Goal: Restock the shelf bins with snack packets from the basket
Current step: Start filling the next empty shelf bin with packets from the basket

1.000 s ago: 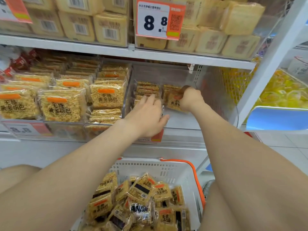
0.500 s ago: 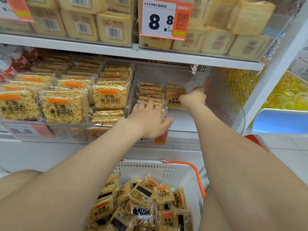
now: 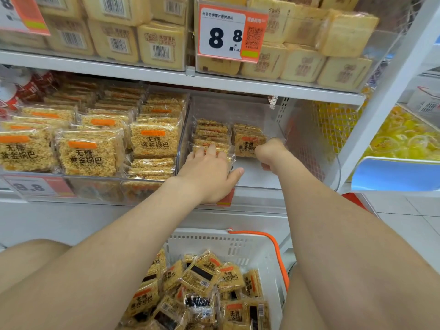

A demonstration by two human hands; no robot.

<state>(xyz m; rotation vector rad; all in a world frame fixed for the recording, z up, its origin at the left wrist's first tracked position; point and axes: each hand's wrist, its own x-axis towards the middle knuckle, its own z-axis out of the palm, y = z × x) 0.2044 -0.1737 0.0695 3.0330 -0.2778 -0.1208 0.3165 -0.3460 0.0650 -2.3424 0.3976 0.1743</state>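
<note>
The left hand [image 3: 209,173] lies spread, palm down, with straight fingers on the front of the left row of small film-wrapped rice-cracker packets [image 3: 210,132]. These stand on edge inside the clear plastic shelf bin [image 3: 254,179]. The right hand [image 3: 270,152] is curled at the right edge of the labelled front packet [image 3: 247,144] of the right row, deeper in the bin. I cannot tell whether it pinches that packet or only touches it.

The packets look light: stiff, brittle slabs in slick, crinkly film. They are probably best squeezed across their flat faces, several at once, rather than held by the seals.

More lie jumbled in the white plastic basket with an orange handle [image 3: 214,239], below and in front of the bin. Left of the bin, a neighbouring bin of larger packets [image 3: 90,151] is packed tight. Above the bin, the white shelf board [image 3: 238,84] sits low, and with the bin's front wall it leaves a narrow way in.
</note>
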